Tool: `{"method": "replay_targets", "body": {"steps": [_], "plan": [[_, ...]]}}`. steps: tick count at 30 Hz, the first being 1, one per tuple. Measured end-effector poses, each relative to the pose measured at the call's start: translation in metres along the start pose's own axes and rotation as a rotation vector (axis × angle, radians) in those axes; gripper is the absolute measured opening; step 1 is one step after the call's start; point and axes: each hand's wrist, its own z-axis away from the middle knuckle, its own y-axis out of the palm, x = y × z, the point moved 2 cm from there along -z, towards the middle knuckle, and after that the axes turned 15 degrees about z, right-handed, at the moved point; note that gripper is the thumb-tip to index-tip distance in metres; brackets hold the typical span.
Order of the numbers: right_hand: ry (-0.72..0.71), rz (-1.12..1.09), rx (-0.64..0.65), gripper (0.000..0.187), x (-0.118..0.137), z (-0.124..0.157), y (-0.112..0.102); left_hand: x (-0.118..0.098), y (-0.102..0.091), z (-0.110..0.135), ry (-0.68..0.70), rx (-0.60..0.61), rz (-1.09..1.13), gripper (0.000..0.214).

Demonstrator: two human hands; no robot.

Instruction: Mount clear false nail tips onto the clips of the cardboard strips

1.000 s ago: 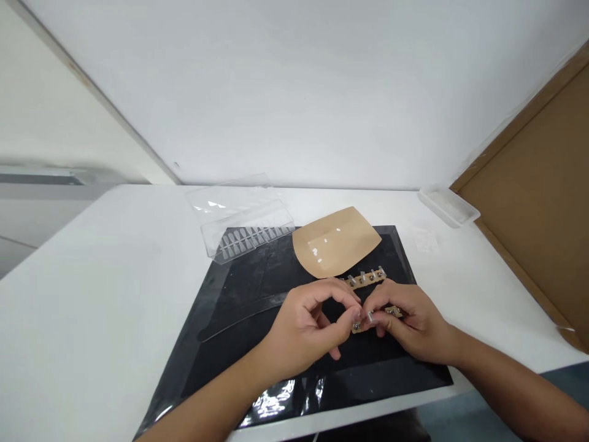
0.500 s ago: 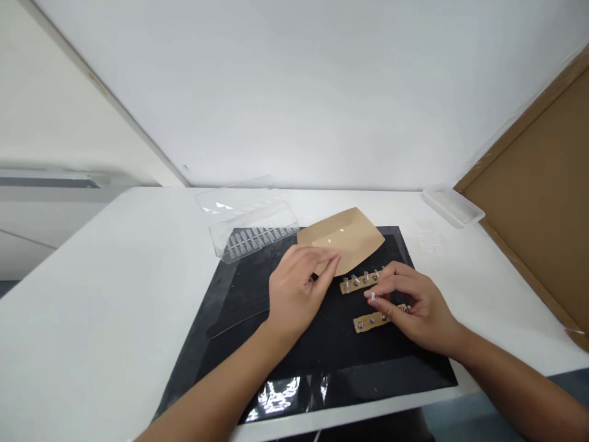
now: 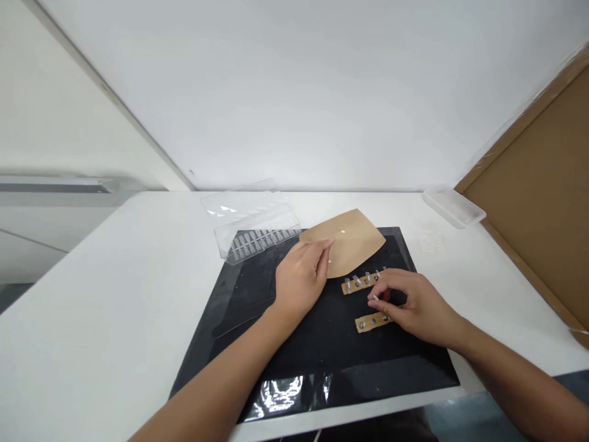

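Note:
My left hand [image 3: 301,277] lies on the black mat [image 3: 257,331], its fingers stretched out and touching the near edge of a tan paper sheet [image 3: 350,239] that carries small clear bits. My right hand [image 3: 411,304] pinches a small clear nail tip [image 3: 375,298] between thumb and forefinger, just above the nearer brown strip [image 3: 370,321] with metal studs. A second brown strip [image 3: 361,282] holding several clear tips lies just beyond it.
A clear plastic case of nail tips [image 3: 257,233] with its lid open sits at the mat's far left corner. A shallow white tray [image 3: 453,207] stands at the back right beside a brown board [image 3: 538,184]. The white table [image 3: 115,294] surrounds the mat.
My hands have come apart: the left one moved away from the strip up to the tan sheet and opened. The right hand kept a clear tip and lifted slightly off the near strip.

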Motion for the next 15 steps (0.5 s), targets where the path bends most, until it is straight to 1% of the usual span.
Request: {"method": "replay_targets", "body": {"steps": [2, 5, 8, 10, 13, 15], "plan": [[0.007, 0.04, 0.063, 0.008, 0.0, 0.001, -0.001, -0.006, -0.002, 0.001, 0.045, 0.023, 0.034, 0.025], [-0.001, 0.093, 0.126, 0.01, 0.0, 0.002, -0.001, -0.022, -0.008, 0.005, 0.157, 0.075, 0.15, 0.018], [-0.02, 0.133, 0.155, 0.012, 0.0, 0.004, 0.0, -0.038, -0.01, 0.014, 0.24, 0.244, 0.268, 0.017], [-0.032, 0.151, 0.178, 0.011, 0.0, 0.005, 0.002, -0.046, -0.01, 0.022, 0.254, 0.369, 0.326, 0.018], [-0.042, 0.166, 0.204, 0.012, 0.0, 0.005, 0.005, -0.052, -0.006, 0.031, 0.213, 0.537, 0.348, 0.029], [-0.037, 0.179, 0.21, 0.014, -0.001, 0.005, 0.007, -0.052, -0.002, 0.034, 0.183, 0.606, 0.318, 0.033]]}}
